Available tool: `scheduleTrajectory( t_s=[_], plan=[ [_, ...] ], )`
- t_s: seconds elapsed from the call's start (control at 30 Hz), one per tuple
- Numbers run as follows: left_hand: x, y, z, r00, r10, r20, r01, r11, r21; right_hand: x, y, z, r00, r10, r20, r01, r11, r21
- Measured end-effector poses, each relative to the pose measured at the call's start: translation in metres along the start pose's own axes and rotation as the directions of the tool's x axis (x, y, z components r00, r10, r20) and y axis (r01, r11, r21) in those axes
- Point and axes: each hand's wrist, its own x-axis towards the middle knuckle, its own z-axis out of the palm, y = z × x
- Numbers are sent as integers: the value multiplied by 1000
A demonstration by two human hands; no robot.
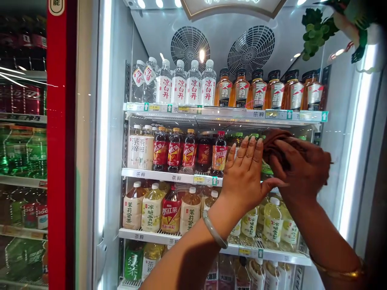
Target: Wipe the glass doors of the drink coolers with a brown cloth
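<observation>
My left hand is spread flat against the glass front of a lit drinks cooler, its fingers pointing up and its thumb out to the right. A pale bangle circles that wrist. Just to the right, my right hand grips a crumpled brown cloth and holds it at the glass. Part of the cloth is hidden behind my fingers. Behind both hands, the second shelf carries bottles of red-labelled iced tea and some green-capped bottles, partly covered by my hands.
Water bottles and amber drink bottles line the top shelf. Lower shelves hold more tea bottles. A red post divides this cooler from another on the left. Green leaves show at the upper right.
</observation>
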Motion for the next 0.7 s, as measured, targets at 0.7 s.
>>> scheduleTrajectory(
  t_s=[0.7],
  plan=[
    [-21, -70, -78, 983, -150, 105, 152, 988, -15, 3, -101, 21, 974, -186, 129, 177, 981, 80]
  ],
)
